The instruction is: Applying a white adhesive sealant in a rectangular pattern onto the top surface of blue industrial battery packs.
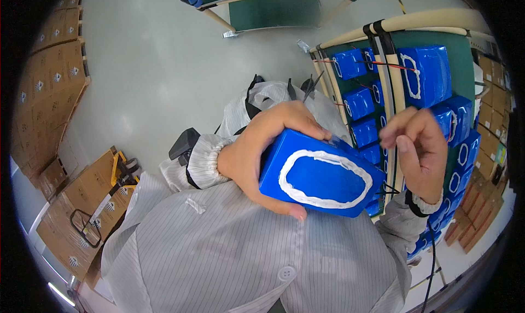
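Note:
A blue shrink-wrapped battery pack (326,177) is in front of my chest, its face with a thick white oval bead turned up toward me. My left hand (268,149) wraps round its left end, thumb along the near edge and fingers over the far edge. Apart from the pack, to its right, my right hand (421,149) is raised with loosely bent fingers. The thumb stands off from the fingertips, which are slightly blurred, and nothing shows between them. Dark wire ends (311,87) stick up beyond my left hand.
At my right, a rack (465,67) with cream tubes and green shelves carries several similar blue packs (426,75) with red and black wires. Another green-shelved rack (273,12) stands ahead. Stacked cartons (54,88) and a yellow pallet jack (116,171) are at the left.

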{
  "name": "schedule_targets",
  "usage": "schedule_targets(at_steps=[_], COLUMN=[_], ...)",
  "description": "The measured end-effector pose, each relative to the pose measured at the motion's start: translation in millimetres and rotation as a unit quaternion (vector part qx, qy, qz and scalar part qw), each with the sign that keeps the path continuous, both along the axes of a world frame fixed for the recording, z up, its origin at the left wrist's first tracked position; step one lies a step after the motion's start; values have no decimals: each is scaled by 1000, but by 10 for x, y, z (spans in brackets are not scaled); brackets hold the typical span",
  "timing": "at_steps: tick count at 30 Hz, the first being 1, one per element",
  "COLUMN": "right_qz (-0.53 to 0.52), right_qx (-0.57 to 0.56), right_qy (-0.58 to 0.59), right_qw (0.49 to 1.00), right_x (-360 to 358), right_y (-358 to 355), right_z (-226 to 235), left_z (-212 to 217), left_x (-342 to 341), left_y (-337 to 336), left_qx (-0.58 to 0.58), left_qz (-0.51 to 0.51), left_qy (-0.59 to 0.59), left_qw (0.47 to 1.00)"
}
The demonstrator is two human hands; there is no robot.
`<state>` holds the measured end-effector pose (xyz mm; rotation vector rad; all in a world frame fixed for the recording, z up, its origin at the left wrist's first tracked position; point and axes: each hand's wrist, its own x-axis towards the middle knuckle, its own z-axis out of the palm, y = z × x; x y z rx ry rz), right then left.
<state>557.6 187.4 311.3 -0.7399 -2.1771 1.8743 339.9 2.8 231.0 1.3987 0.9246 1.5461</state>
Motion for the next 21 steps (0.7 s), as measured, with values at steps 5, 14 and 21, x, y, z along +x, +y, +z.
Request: schedule_targets(at_steps=[5, 14, 21], right_qz=[-72, -38, -88], right_qx=[91, 137, 270], right_qy=[72, 234, 314], right_qw=[991, 962, 906], right_x=[-33, -74, -144], right_y=[58, -162, -229], right_z=[-257, -456, -745], left_z=[-11, -98, -149], left_x=[-59, -49, -107], left_y=[32, 42, 55], left_qx=[-10, -21, -46], left_qz=[6, 22, 20], left_qy=[1, -28, -57], left_qw=[1000, 999, 997])
